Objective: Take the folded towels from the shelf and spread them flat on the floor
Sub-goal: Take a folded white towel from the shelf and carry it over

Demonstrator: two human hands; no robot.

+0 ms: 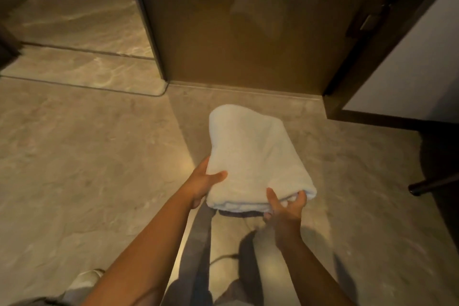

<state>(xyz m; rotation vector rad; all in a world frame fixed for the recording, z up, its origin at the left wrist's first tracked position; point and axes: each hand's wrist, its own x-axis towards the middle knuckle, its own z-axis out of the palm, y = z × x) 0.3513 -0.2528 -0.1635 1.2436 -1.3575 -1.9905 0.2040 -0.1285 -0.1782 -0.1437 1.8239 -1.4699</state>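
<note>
A thick white folded towel is held out in front of me above the beige marble floor. My left hand grips its near left edge, thumb on top. My right hand grips the near right corner, fingers curled into the folds. The towel is still folded, its far end rounded and pointing toward the wall. No shelf is in view.
A brown glossy wall panel stands straight ahead, with a dark-framed door at the right. A glass partition edge and a raised marble step lie at the left. A dark bar juts in at the right. My slippered foot shows bottom left.
</note>
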